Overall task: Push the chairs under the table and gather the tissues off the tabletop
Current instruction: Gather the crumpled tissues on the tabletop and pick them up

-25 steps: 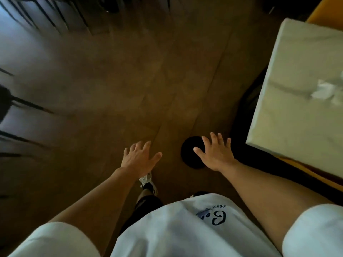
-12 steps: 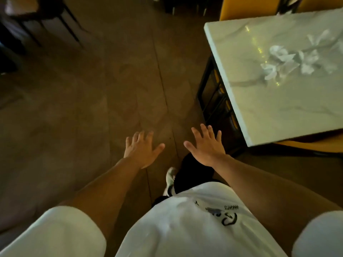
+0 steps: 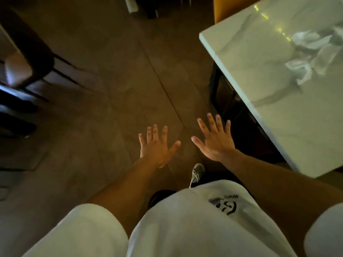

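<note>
A white marble-look table [image 3: 259, 58] fills the upper right, with several crumpled white tissues [image 3: 313, 56] lying on it near the right edge of the view. A yellow chair back [image 3: 228, 8] shows behind the table's far corner. My left hand [image 3: 157, 147] and my right hand [image 3: 215, 140] are stretched out in front of me over the floor, fingers spread, holding nothing. The right hand is left of the table's near edge and apart from it.
Brown tiled floor [image 3: 111, 108] spreads across the middle. A dark chair with thin black legs [image 3: 27, 58] stands at the left. A dark frame [image 3: 220, 93] shows under the table's edge. My shoe [image 3: 196, 173] is below my hands.
The view has swung and closed in on the table, so the tissues now sit further right. Both hands stay spread and empty in front of me.
</note>
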### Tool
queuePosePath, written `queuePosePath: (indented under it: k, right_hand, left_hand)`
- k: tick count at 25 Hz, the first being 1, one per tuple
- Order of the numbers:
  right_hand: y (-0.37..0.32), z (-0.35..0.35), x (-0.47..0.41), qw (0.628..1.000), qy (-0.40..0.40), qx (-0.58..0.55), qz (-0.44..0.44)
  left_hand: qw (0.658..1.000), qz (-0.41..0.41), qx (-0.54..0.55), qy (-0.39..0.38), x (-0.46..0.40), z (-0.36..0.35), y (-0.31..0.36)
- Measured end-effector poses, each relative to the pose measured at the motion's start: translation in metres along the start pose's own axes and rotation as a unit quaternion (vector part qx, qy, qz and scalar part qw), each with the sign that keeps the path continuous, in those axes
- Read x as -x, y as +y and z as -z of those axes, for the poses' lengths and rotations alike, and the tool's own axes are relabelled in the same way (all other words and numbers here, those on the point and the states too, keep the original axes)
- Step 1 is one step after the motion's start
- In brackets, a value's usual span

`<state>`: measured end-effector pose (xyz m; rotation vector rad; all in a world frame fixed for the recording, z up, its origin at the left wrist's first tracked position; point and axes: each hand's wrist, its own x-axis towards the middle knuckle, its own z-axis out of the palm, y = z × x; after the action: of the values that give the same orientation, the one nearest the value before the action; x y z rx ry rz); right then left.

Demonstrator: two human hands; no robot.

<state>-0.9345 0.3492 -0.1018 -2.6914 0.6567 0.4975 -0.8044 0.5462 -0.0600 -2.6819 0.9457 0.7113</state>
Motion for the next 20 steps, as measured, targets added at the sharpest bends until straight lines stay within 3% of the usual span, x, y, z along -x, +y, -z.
queuePosePath:
  k: [4,10,14,20]
  right_hand:
    - [0.022,0.037,-0.034,0.998,0.03,-0.008,-0.057]
    - [0.1,0.045,-0.033,0.973,0.009,0.005,-0.233]
    - [0.121,0.065,-0.044,0.93,0.018,-0.029,-0.367]
    - [0.097,0.116,-0.1,0.883,0.108,-0.099,-0.447]
  left_hand:
    - [0.995,-0.091,-0.05,0.001,-0.07,0.046,0.025]
    - [0.97,-0.225,-0.09,-0.016,-0.185,0.091,0.079]
    - [0.937,-0.327,-0.121,-0.019,-0.27,0.123,0.124]
    - [0.878,-0.449,-0.164,-0.005,-0.355,0.17,0.172]
